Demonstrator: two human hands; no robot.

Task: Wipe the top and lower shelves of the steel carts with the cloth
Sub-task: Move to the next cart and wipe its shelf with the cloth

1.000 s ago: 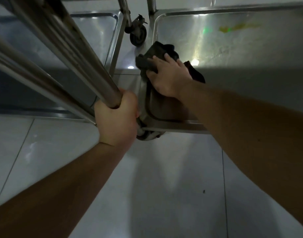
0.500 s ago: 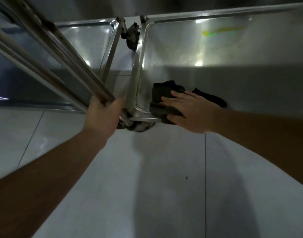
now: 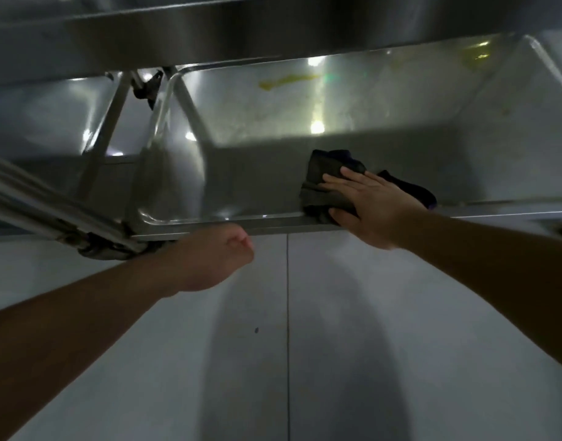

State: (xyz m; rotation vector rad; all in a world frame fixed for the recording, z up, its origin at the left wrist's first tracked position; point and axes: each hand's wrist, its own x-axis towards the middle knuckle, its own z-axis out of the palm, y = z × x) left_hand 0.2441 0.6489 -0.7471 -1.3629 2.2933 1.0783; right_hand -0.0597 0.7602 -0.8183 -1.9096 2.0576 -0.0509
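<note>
We pressed the soft, limp cloth (image 3: 332, 189) flat under our open right hand (image 3: 372, 206) at the lower shelf's (image 3: 257, 176) front rim; our left hand (image 3: 216, 257) stayed fisted, empty.

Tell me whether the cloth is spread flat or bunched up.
Bunched up. The dark cloth lies in thick folds under the flat right hand at the lower shelf's near edge.

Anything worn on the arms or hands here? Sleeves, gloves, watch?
Nothing visible. Both forearms are bare as far as the frame shows, with no sleeve edge in view. Left hand and right hand have no gloves, and no watch, band or rings can be seen.
</note>
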